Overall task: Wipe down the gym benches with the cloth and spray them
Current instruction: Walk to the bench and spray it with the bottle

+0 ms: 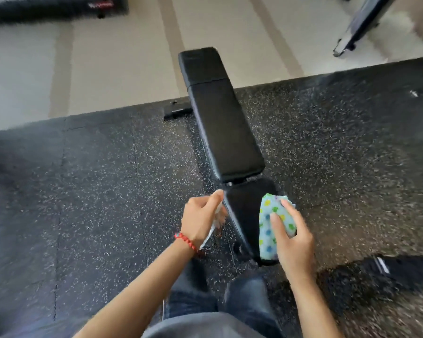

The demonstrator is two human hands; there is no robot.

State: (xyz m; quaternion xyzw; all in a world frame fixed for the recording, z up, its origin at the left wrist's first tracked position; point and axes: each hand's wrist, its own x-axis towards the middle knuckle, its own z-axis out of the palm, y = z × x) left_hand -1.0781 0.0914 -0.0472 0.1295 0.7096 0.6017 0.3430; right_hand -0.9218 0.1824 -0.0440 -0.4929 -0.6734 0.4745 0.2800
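Note:
A black padded gym bench (224, 123) runs away from me across the speckled rubber floor, its small seat pad (244, 211) nearest me. My right hand (292, 237) presses a light blue cloth (270, 225) with coloured dots flat on the right side of that seat pad. My left hand (200, 219), with a red bead bracelet on the wrist, is closed around a pale spray bottle (214, 226) just left of the seat pad; most of the bottle is hidden by the fingers.
Another black bench (47, 8) lies at the far left on the beige floor. A dark metal frame (362, 23) stands at the far right. A dark object (386, 269) lies on the floor to my right. My legs are directly below the seat pad.

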